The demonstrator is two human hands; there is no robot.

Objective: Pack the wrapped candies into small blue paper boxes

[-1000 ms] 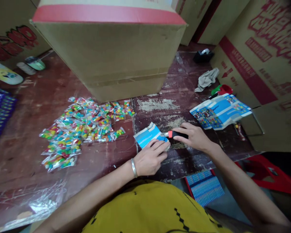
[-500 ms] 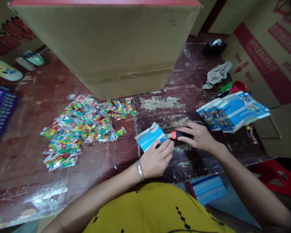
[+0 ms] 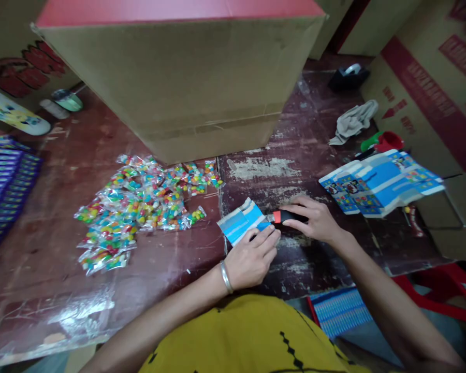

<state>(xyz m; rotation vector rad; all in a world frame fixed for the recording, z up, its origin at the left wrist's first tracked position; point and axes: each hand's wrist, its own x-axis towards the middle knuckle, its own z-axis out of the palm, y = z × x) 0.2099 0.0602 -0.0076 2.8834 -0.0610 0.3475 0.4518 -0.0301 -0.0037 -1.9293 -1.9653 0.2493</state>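
Observation:
My left hand is closed on the right edge of a small blue-and-white cardboard carton, which lies flattened on the table. My right hand grips a black-handled tool with an orange collar. Its short greyish end touches the carton close to my left fingertips; whether that end is a blade or something else is hard to make out. To the left lies a heap of clear packets of coloured candies. Several flat printed cartons are stacked to the right of my right hand.
A big cardboard box stands behind the candy packets. At the right back are a tape dispenser, a grey cloth and another large box. Purple printed packs and a bottle sit at left. Below the table edge is a blue-filled tray.
The view has shifted slightly, so most things appear a little lower and farther right. Both hands keep nearly the same hold, with the tool's end still against the carton.

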